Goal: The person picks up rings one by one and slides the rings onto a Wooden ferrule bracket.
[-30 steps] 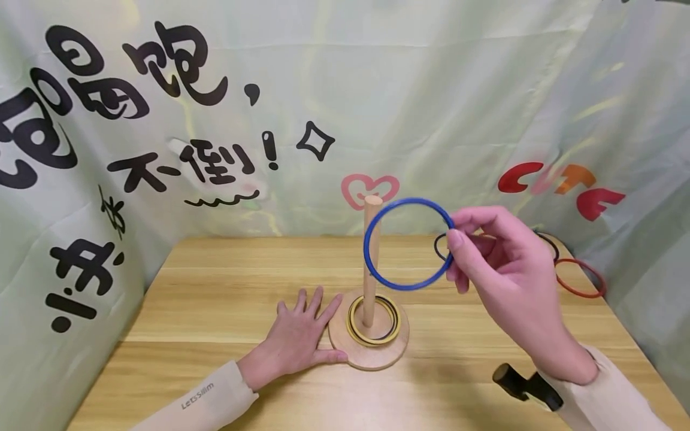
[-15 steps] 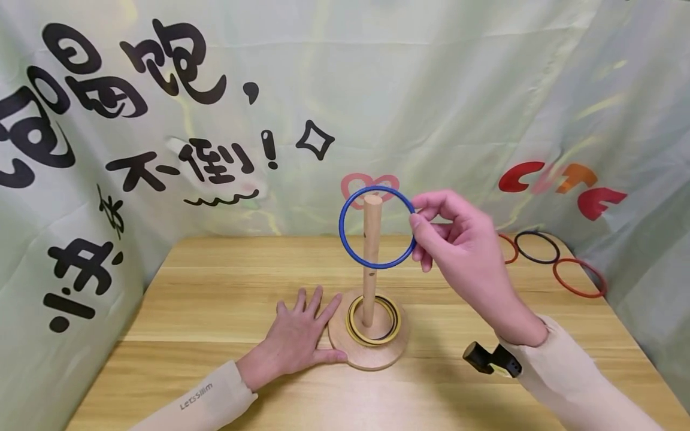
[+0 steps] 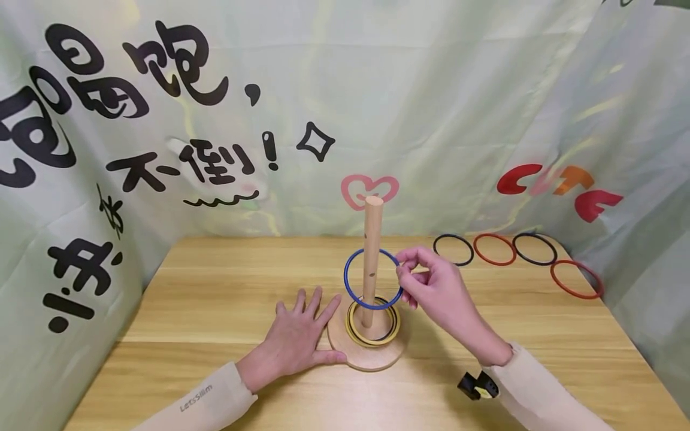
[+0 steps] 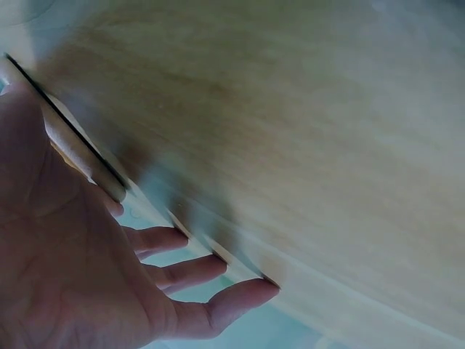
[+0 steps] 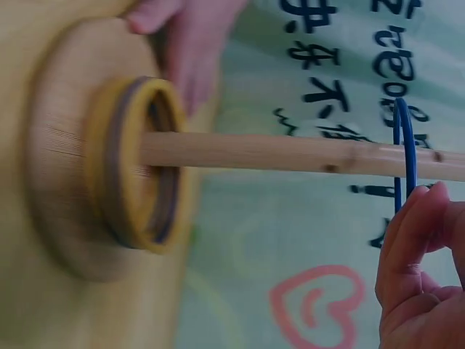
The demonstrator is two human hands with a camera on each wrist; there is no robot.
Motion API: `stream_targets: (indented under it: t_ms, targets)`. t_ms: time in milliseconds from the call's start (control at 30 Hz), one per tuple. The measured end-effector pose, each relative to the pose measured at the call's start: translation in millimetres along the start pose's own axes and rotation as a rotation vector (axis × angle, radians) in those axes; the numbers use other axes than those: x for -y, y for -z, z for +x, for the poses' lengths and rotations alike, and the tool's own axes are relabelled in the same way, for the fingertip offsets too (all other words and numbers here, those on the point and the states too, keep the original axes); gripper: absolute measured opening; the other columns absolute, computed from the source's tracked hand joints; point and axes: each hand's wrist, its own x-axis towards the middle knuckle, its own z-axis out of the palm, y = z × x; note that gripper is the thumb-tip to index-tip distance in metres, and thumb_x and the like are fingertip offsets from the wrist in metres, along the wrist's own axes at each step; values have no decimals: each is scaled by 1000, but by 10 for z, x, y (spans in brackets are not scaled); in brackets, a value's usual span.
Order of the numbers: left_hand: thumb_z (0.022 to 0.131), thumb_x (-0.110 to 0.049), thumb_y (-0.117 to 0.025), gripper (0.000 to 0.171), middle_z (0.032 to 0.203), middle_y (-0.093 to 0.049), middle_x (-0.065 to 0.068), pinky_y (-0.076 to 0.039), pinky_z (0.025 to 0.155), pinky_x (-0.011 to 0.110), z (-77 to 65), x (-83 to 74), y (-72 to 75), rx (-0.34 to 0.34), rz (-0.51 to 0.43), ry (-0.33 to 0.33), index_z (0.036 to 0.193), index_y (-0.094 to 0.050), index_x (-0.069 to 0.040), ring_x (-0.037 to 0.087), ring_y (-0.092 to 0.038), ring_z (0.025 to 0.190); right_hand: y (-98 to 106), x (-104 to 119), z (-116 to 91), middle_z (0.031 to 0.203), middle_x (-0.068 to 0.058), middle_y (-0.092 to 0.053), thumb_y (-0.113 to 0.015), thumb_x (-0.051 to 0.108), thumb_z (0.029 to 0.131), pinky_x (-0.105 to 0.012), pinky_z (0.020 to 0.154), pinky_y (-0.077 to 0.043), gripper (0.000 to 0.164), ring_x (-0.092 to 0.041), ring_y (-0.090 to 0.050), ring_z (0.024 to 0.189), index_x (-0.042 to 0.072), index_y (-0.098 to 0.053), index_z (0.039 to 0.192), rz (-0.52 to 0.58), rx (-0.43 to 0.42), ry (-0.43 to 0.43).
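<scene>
My right hand [image 3: 439, 293] pinches the right edge of a thin blue ring [image 3: 347, 280] between thumb and fingers. The ring encircles the upright wooden peg [image 3: 372, 239], part way down; in the right wrist view the peg passes through the blue ring [image 5: 410, 149]. At the foot of the peg, a stack of yellow and dark rings [image 3: 351, 333] lies on the round wooden base [image 3: 372, 360]. My left hand [image 3: 296, 335] rests on the table with fingers spread, its thumb and index finger at the base's left edge. The left wrist view shows its palm [image 4: 73, 254] side-on.
Toward the back right of the wooden table [image 3: 215, 275] lie a dark ring [image 3: 435, 248], a red ring [image 3: 477, 248], another dark ring [image 3: 555, 254] and another red ring [image 3: 557, 281]. A printed curtain [image 3: 431, 90] hangs behind and at both sides.
My right hand has carried the blue ring left, over the top of the peg, then down around it. The left hand has stayed by the base.
</scene>
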Motion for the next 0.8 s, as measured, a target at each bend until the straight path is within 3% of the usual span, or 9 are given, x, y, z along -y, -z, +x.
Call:
stream_targets:
  t_ms: [433,800]
  targets:
    - [88,-98,-43,114,165,-45,26,-52,82,76,13,-1,-11,-3,-2,0,173,-37,-22,56,-53,139,-137,-526,-190,91,-11,-62,-64,-4,104,-37,52,-58,16,-32,-67,60,-3,-69,119,-15,81,-154]
    - [88,-97,-44,114,165,-46,26,-53,82,75,-2,-1,-7,0,7,-1,173,-37,-22,56,-53,140,-182,-720,-262,87,-7,-62,-60,-9,97,-32,49,-55,21,-18,-64,55,1,-71,112,-106,113,-146]
